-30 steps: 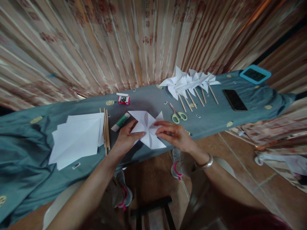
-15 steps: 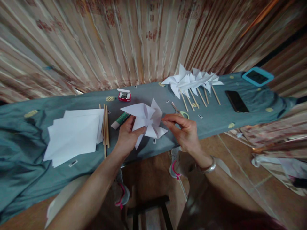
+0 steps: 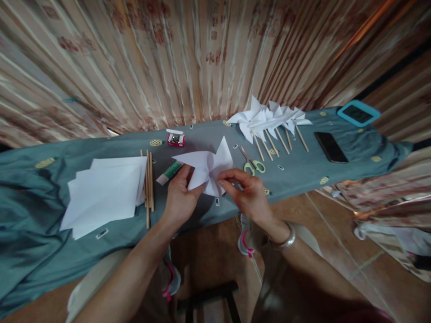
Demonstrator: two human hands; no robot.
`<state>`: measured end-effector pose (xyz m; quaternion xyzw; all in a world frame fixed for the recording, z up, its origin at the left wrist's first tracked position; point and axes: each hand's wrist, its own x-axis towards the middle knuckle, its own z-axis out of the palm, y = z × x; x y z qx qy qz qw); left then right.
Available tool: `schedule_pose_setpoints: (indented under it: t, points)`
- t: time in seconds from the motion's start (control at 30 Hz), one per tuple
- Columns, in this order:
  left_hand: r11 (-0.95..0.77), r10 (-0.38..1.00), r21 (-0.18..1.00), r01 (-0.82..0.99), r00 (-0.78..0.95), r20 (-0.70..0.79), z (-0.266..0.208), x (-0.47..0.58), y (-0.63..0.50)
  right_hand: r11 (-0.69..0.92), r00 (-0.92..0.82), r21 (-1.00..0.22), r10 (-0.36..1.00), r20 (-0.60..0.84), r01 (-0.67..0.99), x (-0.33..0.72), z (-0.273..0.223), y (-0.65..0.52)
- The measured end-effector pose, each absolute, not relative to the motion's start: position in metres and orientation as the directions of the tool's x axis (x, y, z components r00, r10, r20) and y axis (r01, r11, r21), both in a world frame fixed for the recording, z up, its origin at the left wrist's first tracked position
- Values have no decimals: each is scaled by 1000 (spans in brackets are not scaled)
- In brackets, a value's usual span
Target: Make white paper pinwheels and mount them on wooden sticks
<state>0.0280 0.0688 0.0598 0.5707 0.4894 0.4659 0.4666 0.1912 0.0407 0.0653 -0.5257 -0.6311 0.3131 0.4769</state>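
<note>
Pinwheel (image 3: 202, 166) of white paper is above the desk (image 3: 292, 175), the left hand (image 3: 181, 198) pinching its left side. At its right, the right hand's (image 3: 248, 196) grip is pressed together, contents indiscernible. Scissors (image 3: 252, 165) lie right of the pinwheel.

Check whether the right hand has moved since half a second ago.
Yes. Against the scissors, the right hand has moved left, toward the paper pinwheel; it no longer partly covers them.
</note>
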Motion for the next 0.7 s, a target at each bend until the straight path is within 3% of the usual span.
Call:
schedule_pose_setpoints:
  t: [0.1, 0.23, 0.7]
  points:
    - [-90, 993, 985, 148, 95, 76, 63, 28, 66, 370, -74, -778, 919, 388, 508, 192, 69, 37]
    - [-140, 987, 974, 176, 109, 122, 62, 26, 63, 474, -142, -682, 864, 484, 557, 192, 72, 36]
    - [-154, 978, 980, 128, 162, 132, 58, 26, 57, 405, -99, -738, 901, 423, 539, 195, 70, 44]
